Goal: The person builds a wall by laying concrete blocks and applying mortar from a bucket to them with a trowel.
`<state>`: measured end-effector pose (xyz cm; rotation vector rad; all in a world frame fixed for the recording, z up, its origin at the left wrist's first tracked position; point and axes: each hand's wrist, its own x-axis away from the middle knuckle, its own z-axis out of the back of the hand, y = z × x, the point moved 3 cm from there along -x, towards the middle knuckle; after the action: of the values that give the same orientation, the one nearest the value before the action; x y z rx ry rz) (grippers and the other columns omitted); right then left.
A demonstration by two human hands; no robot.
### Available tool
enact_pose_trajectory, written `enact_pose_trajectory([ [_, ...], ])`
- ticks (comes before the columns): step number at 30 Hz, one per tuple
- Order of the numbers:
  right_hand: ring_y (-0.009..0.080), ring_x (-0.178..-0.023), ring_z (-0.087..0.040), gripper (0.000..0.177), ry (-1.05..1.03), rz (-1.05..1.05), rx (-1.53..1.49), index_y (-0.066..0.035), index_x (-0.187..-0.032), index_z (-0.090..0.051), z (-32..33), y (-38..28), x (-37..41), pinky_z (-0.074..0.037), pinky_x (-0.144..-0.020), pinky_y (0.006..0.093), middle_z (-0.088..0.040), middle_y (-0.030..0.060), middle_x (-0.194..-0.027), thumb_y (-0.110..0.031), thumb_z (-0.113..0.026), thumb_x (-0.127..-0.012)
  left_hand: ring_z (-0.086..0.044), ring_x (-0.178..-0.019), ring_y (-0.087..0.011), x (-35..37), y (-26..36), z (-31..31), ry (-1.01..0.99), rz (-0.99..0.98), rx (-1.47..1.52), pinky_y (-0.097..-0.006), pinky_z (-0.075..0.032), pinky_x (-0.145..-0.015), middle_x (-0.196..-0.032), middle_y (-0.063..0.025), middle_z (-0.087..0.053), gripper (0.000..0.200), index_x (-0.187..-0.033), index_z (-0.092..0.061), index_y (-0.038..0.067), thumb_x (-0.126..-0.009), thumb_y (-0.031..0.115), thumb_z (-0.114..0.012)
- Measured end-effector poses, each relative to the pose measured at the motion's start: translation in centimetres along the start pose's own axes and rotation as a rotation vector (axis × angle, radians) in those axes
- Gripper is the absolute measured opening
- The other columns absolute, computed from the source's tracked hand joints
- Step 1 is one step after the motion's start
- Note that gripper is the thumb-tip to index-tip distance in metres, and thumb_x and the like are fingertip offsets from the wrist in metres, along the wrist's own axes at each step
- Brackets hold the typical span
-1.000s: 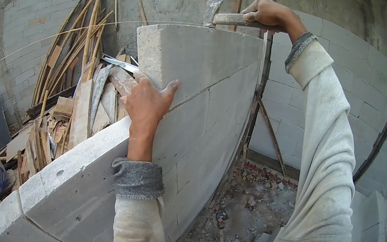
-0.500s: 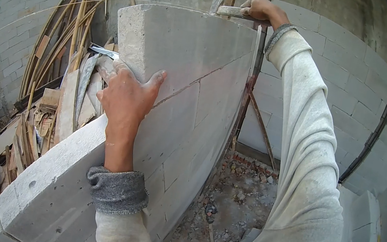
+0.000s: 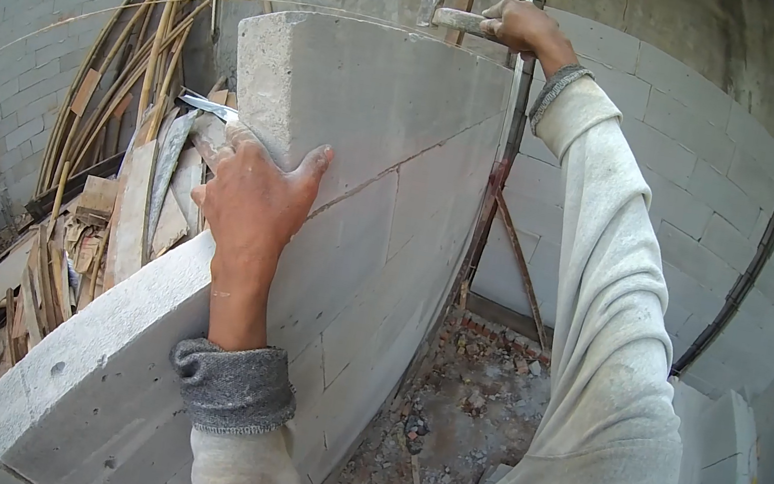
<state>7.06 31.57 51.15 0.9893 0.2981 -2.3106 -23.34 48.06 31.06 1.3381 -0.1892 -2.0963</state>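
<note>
A large pale block (image 3: pixel 381 89) forms the top course of a grey block wall (image 3: pixel 381 282). My left hand (image 3: pixel 261 184) rests at the lower near corner of that block, thumb and fingers spread apart, with some fingertips hidden over the far side. Beyond the block's top right, my right hand (image 3: pixel 530 32) is closed around the handle of a hammer (image 3: pixel 434 2). The hammer's head stands just above the block's top edge, apart from it. A thin string (image 3: pixel 152 2) runs across at the height of the top edge.
Bamboo poles (image 3: pixel 156 53) and scrap boards (image 3: pixel 133 212) lie behind the wall at left. Rubble covers the ground (image 3: pixel 452 404) at right. A slanted brace (image 3: pixel 520 263) stands by a post. More blocks (image 3: pixel 729 448) are at the far right.
The hammer has risen slightly from the block's top edge, and my right hand has shifted a little with it. My left hand stays in the same place on the block.
</note>
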Motion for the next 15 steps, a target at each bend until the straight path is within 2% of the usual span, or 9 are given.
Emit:
enact_pose_trajectory([
  [1,0.0251,-0.080,-0.070,0.030,0.074,0.002,-0.016,-0.021,-0.116,-0.071,0.1,0.4,0.5,-0.056,-0.074,0.0418,-0.072,0.0096,-0.097,-0.039,-0.061,-0.094,-0.071,-0.086,-0.0388,0.0,0.1,0.1,-0.011,0.004,0.003,-0.0554,-0.048,-0.085,-0.086,-0.0271,-0.070,0.076,-0.101,-0.065,-0.013,-0.078,0.059,-0.071],
  [2,0.0290,-0.093,-0.070,0.038,0.254,0.049,0.049,-0.019,-0.121,-0.068,0.3,0.7,0.7,-0.054,-0.083,0.0469,-0.072,0.0126,-0.106,-0.045,-0.058,-0.095,-0.071,-0.087,-0.0392,0.1,0.3,0.4,-0.022,0.007,0.007,-0.0548,-0.048,-0.085,-0.087,-0.0279,-0.069,0.076,-0.102,-0.065,-0.013,-0.078,0.059,-0.072],
  [5,0.0319,-0.098,-0.069,0.041,0.324,-0.050,-0.020,-0.015,-0.118,-0.068,1.4,2.8,1.6,-0.052,-0.085,0.0488,-0.072,0.0133,-0.104,-0.047,-0.054,-0.097,-0.070,-0.088,-0.0404,0.0,0.4,0.3,-0.026,0.011,-0.003,-0.0529,-0.049,-0.085,-0.089,-0.0289,-0.069,0.078,-0.106,-0.063,-0.014,-0.077,0.059,-0.073],
  [6,0.0337,-0.096,-0.069,0.044,0.361,-0.049,-0.080,-0.010,-0.111,-0.068,2.1,3.1,2.4,-0.052,-0.084,0.0491,-0.073,0.0144,-0.100,-0.048,-0.052,-0.097,-0.070,-0.088,-0.0408,0.0,0.3,0.3,-0.020,0.013,-0.011,-0.0523,-0.049,-0.086,-0.089,-0.0291,-0.069,0.079,-0.107,-0.062,-0.014,-0.077,0.058,-0.073],
  [9,0.0356,-0.098,-0.068,0.048,0.410,-0.131,-0.166,-0.007,-0.105,-0.069,3.2,4.5,3.9,-0.052,-0.084,0.0492,-0.072,0.0171,-0.096,-0.051,-0.053,-0.097,-0.067,-0.099,-0.0435,0.1,0.6,0.5,-0.063,0.064,-0.017,-0.0507,-0.049,-0.091,-0.100,-0.0295,-0.068,0.077,-0.107,-0.063,-0.009,-0.075,0.060,-0.074],
  [10,0.0380,-0.093,-0.069,0.052,0.443,-0.142,-0.175,-0.004,-0.103,-0.065,3.1,5.0,4.5,-0.052,-0.082,0.0498,-0.072,0.0188,-0.091,-0.053,-0.051,-0.097,-0.067,-0.098,-0.0435,0.0,0.5,0.4,-0.050,0.052,-0.015,-0.0505,-0.049,-0.090,-0.099,-0.0299,-0.068,0.078,-0.107,-0.062,-0.011,-0.075,0.060,-0.074],
  [13,0.0392,-0.088,-0.069,0.053,0.587,-0.186,-0.373,-0.003,-0.113,-0.060,-0.5,7.1,7.1,-0.052,-0.080,0.0510,-0.071,0.0194,-0.087,-0.053,-0.049,-0.098,-0.067,-0.098,-0.0436,-0.2,-0.2,-0.4,-0.011,0.025,-0.012,-0.0496,-0.050,-0.089,-0.098,-0.0309,-0.068,0.082,-0.107,-0.061,-0.014,-0.075,0.060,-0.073],
  [14,0.0461,-0.091,-0.067,0.051,0.554,-0.174,-0.475,0.000,-0.116,-0.054,-1.6,7.1,9.1,-0.051,-0.078,0.0528,-0.069,0.0279,-0.090,-0.048,-0.048,-0.100,-0.067,-0.099,-0.0437,-0.3,-0.4,-0.7,0.002,0.023,-0.012,-0.0492,-0.050,-0.089,-0.099,-0.0311,-0.068,0.082,-0.107,-0.061,-0.014,-0.075,0.061,-0.073],
  [15,0.0465,-0.090,-0.067,0.050,0.490,-0.209,-0.568,0.000,-0.117,-0.053,-3.4,7.6,10.7,-0.051,-0.078,0.0529,-0.069,0.0285,-0.089,-0.047,-0.047,-0.100,-0.067,-0.100,-0.0437,-0.4,-0.4,-0.7,0.018,0.022,-0.011,-0.0488,-0.049,-0.090,-0.099,-0.0313,-0.068,0.082,-0.106,-0.061,-0.013,-0.075,0.061,-0.073],
])
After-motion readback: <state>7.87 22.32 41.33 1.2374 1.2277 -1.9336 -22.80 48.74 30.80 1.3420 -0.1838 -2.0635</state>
